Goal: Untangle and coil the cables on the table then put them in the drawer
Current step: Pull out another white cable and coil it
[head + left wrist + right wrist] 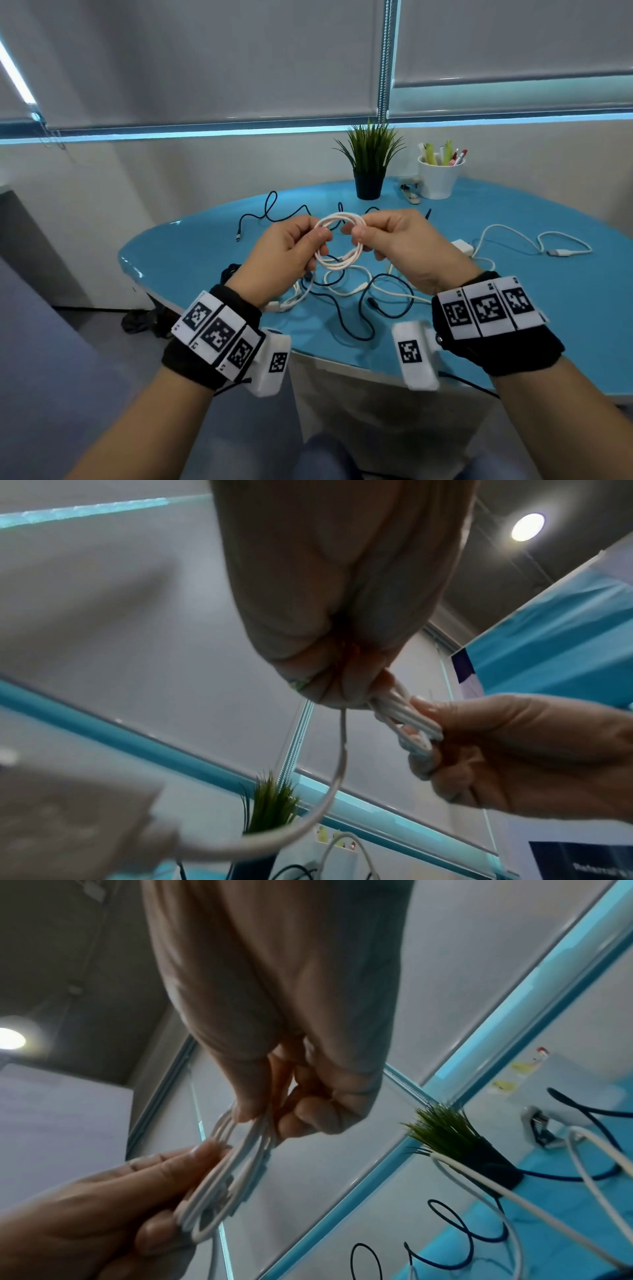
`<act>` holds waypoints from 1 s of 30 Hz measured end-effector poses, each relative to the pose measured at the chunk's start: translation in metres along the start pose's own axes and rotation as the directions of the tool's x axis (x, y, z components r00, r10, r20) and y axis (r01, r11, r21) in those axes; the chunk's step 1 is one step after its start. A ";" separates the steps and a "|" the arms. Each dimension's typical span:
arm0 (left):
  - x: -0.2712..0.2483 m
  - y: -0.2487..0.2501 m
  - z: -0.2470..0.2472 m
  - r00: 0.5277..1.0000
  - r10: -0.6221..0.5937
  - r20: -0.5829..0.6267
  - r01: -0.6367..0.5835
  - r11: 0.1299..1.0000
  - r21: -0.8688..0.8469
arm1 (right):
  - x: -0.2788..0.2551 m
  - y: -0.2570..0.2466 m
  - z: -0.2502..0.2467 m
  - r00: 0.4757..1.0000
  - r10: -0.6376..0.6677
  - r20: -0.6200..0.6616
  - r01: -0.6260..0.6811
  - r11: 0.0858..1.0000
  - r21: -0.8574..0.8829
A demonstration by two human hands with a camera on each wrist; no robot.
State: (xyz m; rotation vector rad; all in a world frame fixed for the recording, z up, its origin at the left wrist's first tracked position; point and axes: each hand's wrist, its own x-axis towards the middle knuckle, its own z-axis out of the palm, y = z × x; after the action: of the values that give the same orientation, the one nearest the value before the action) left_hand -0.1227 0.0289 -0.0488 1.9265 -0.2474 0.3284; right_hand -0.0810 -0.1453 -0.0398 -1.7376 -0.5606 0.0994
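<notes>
Where the rounded, glossy blue table (534, 274) meets white walls under grey roller blinds (212, 61), a potted plant (370, 164) and white pen cup (438, 180) are set. The drawer is not seen. A coiled white cable (339, 240), smooth and round, is held above the tabletop, pinched by the left hand (287, 253) and right hand (407, 246). Loose black cables (352, 318) and white cables (513, 236) are strewn beneath.

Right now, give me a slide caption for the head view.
Left hand and right hand hold a coiled white cable above tangled cables on the blue oval table.
</notes>
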 end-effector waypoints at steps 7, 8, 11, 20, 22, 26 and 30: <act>-0.003 -0.002 -0.006 0.999 0.038 -0.038 -0.036 0.998 0.044 | 0.000 -0.001 0.007 0.995 -0.044 -0.089 0.039 0.998 -0.058; -0.004 -0.001 -0.007 0.999 0.037 -0.023 -0.037 0.999 0.031 | 0.001 -0.001 0.006 0.992 -0.036 -0.119 0.035 0.999 -0.010; -0.004 -0.004 -0.009 1.000 0.023 0.010 -0.023 0.999 0.030 | 0.004 -0.005 0.001 0.978 -0.018 -0.206 0.048 0.988 0.146; -0.006 -0.007 -0.006 0.999 0.016 0.038 -0.019 0.997 0.071 | 0.007 -0.017 -0.016 0.946 0.000 -0.325 0.100 0.951 0.292; -0.007 -0.006 -0.003 0.998 0.019 0.061 -0.023 0.997 0.068 | 0.007 -0.014 -0.014 0.942 0.001 -0.334 0.098 0.956 0.278; -0.009 -0.006 0.001 0.994 0.049 0.096 -0.079 0.936 0.344 | 0.005 -0.011 -0.008 0.946 0.001 -0.325 0.087 0.963 0.255; -0.008 -0.009 -0.001 0.997 0.062 0.051 -0.079 0.872 0.483 | 0.003 -0.011 -0.007 0.947 0.003 -0.321 0.095 0.953 0.289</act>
State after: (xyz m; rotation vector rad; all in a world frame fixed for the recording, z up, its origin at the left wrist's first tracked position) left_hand -0.1270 0.0332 -0.0592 2.4270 -0.2766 0.4374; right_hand -0.0799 -0.1487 -0.0269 -1.4034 -0.3271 -0.1236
